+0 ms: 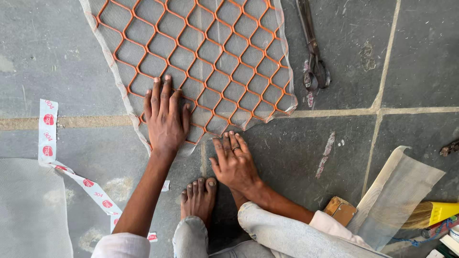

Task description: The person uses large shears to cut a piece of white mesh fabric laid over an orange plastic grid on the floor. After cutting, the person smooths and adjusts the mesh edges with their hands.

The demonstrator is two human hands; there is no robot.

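Observation:
An orange diamond-pattern mesh panel (210, 52) overlaid with fine white netting lies flat on the grey stone floor. My left hand (165, 119) presses flat on its near left edge, fingers spread. At the panel's near edge, just right of the left hand, my right hand (234, 160) rests palm down with its fingertips touching the netting; it wears a ring. Neither hand holds anything. My bare foot (198, 198) is planted on the floor between my arms.
Large metal shears (313, 52) lie to the right of the panel. A strip of white tape with red marks (48, 131) and a sheet of fine mesh (28, 210) are at left. Another mesh sheet (399, 196), a small wooden block (340, 210) and a yellow-handled broom (430, 215) sit at lower right.

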